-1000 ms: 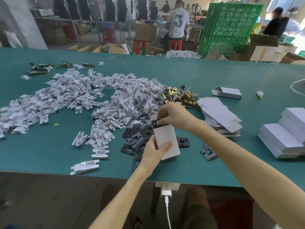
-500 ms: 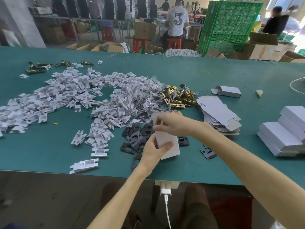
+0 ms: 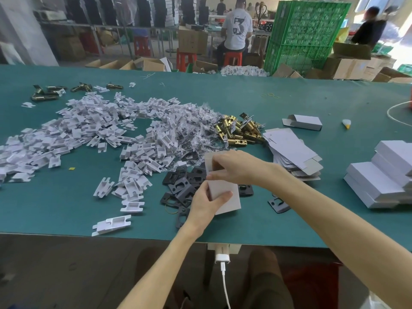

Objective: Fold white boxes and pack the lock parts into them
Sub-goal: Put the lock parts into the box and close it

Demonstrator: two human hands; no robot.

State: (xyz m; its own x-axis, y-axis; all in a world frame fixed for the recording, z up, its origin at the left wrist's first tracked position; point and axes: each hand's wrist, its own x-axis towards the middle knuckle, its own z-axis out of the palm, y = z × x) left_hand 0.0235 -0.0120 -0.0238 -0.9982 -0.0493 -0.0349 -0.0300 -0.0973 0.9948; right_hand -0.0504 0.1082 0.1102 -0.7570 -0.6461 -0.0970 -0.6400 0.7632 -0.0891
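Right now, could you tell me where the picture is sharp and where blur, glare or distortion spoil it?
Head view: left hand and right hand on the white box are sharp, in soft even light with faint shadows. Head view, background: the person at far right is blurred, daylight beside them blown out. Head view, lower right: the wide lens stretches the right forearm.

The white box (image 3: 231, 203) at the centre of the frame is matt, smooth paperboard. The flat blanks (image 3: 287, 148) to its right show a white face and a dull grey-brown back. The latches (image 3: 236, 133) above are glossy brass-coloured metal; the plates (image 3: 180, 186) left of the box look matt black. The heap of inserts (image 3: 89, 130) at left is white plastic, beside crinkled, shiny clear bags (image 3: 196, 130). The table (image 3: 66, 208) has a matt teal cover. Upper right, the crates (image 3: 307, 30) are green plastic lattice.
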